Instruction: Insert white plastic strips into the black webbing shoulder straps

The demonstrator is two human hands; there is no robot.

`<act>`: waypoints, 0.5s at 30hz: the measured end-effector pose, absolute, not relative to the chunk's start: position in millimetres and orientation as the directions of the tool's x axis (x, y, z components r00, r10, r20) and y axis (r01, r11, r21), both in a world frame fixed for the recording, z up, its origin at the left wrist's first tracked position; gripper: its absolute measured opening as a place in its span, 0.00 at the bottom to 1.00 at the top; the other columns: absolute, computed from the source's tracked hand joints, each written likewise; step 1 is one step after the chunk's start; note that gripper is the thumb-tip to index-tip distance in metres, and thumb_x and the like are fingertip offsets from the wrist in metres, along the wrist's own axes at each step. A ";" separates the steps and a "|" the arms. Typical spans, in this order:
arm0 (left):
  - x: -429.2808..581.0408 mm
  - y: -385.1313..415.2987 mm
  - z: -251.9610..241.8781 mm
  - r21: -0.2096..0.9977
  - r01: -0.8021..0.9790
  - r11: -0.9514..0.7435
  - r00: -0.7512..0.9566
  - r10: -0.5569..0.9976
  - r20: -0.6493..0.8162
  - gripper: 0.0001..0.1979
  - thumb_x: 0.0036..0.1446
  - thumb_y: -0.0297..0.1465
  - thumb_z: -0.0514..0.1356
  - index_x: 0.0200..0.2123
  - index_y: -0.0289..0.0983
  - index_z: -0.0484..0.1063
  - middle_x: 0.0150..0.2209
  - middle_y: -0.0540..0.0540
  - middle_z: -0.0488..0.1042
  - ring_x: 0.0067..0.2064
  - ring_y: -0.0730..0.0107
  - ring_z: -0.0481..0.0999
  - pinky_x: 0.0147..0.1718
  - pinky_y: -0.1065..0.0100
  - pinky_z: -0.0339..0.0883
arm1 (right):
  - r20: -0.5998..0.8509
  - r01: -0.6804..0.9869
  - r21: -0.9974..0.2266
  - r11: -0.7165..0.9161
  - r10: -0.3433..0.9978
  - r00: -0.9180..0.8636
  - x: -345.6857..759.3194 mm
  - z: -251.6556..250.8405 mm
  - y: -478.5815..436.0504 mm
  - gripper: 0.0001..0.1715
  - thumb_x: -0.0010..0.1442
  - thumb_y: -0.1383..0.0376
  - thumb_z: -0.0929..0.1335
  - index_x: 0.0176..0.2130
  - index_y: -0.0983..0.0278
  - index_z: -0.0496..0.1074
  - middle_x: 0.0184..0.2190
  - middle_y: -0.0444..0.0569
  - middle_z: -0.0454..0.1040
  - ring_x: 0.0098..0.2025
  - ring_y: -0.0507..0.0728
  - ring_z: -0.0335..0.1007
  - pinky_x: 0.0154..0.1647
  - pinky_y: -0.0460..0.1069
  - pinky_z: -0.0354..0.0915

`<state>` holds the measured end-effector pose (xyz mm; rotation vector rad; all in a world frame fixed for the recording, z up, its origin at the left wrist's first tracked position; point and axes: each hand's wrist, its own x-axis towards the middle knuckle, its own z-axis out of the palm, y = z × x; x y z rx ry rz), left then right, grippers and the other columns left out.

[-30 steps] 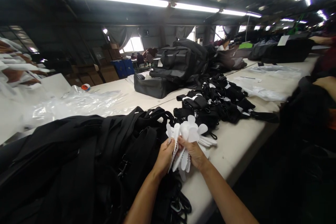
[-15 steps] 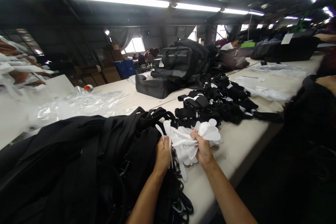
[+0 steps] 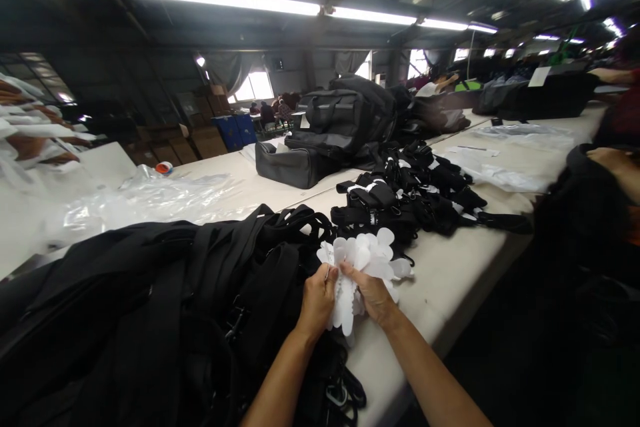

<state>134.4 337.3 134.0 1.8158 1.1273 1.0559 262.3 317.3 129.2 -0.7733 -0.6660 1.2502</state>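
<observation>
Both my hands meet over the table's near edge and grip one bunch of white plastic tags (image 3: 363, 257) with rounded ends. My left hand (image 3: 316, 300) pinches the bunch from the left, fingers closed. My right hand (image 3: 371, 295) holds it from the right, thumb and fingers pressed on the strips. The tags fan out above my fingers and hang below them. Under my left forearm lies a heap of black straps and fabric (image 3: 165, 307).
A pile of folded black straps (image 3: 410, 193) lies further along the white table (image 3: 450, 280). Black bags (image 3: 330, 133) stand behind it. Clear plastic sheets (image 3: 150, 197) cover the left. A person in black (image 3: 595, 213) is at the right edge. Other people work far back.
My hands had spread the tags apart half a second ago; now they have drawn together again and the bunch is gathered upright between them.
</observation>
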 end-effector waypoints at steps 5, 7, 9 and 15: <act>134.3 333.9 136.0 0.868 0.332 -0.369 0.323 0.909 0.263 0.16 0.64 0.41 0.50 0.27 0.39 0.62 0.22 0.54 0.61 0.25 0.73 0.59 0.26 0.70 0.51 | 0.034 -0.533 -0.826 0.182 0.961 0.276 261.7 126.0 319.7 0.28 0.47 0.61 0.78 0.48 0.59 0.75 0.33 0.46 0.81 0.45 0.63 0.77 0.50 0.57 0.72; 134.6 333.4 136.2 0.864 0.337 -0.375 0.332 0.906 0.264 0.15 0.64 0.40 0.51 0.27 0.39 0.63 0.23 0.54 0.62 0.25 0.73 0.60 0.27 0.70 0.52 | 0.046 -0.523 -0.827 0.204 0.953 0.298 261.2 127.6 319.2 0.30 0.47 0.63 0.78 0.49 0.59 0.74 0.33 0.46 0.81 0.46 0.63 0.77 0.53 0.57 0.70; 134.3 335.1 135.6 0.864 0.341 -0.369 0.323 0.910 0.261 0.15 0.63 0.39 0.53 0.25 0.39 0.62 0.22 0.55 0.62 0.25 0.73 0.60 0.26 0.70 0.51 | 0.034 -0.535 -0.821 0.201 0.952 0.305 261.4 129.8 318.9 0.31 0.46 0.64 0.79 0.50 0.59 0.74 0.35 0.46 0.81 0.47 0.63 0.76 0.54 0.57 0.70; 129.1 345.6 136.3 0.904 0.340 -0.258 0.055 0.965 0.255 0.15 0.63 0.40 0.51 0.26 0.40 0.61 0.24 0.53 0.64 0.27 0.69 0.65 0.29 0.69 0.56 | -0.054 -0.613 -0.751 0.245 0.903 0.426 269.8 132.4 324.2 0.29 0.47 0.59 0.78 0.48 0.61 0.74 0.43 0.49 0.80 0.50 0.64 0.76 0.51 0.58 0.73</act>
